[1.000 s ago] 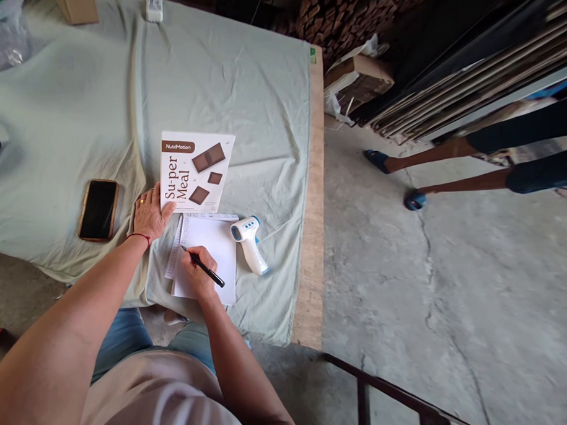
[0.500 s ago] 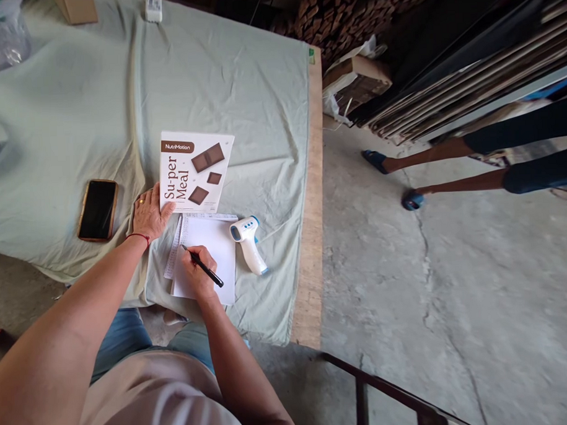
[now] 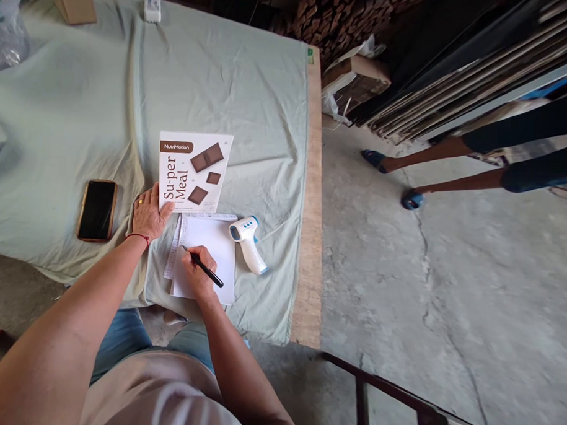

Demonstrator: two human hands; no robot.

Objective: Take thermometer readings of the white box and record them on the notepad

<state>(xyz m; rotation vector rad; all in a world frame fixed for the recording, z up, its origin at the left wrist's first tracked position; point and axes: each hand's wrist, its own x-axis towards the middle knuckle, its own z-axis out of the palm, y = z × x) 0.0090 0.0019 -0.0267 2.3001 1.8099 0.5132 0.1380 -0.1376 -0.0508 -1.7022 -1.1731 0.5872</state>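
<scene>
My left hand [image 3: 149,212] grips the lower left side of a white box [image 3: 212,181] printed "NutriMotion Su-per Meal" with brown chocolate pieces. Its thumb lies over the front and the other fingers go behind the edge. In my right hand [image 3: 199,272] is a black pen [image 3: 210,272], tip pointing up and left over a white notepad [image 3: 224,258]. Sheets with handwriting show at the pad's left and top edges. A white and blue infrared thermometer [image 3: 250,244] lies just right of the pad.
A phone [image 3: 97,210] in a brown case lies left on the cloth-covered table [image 3: 223,72]. Farther back are a clear plastic bag [image 3: 1,36], a cardboard box [image 3: 76,9] and a small white box [image 3: 152,9]. A person's legs [image 3: 459,181] and a dark metal frame [image 3: 377,383] are at right.
</scene>
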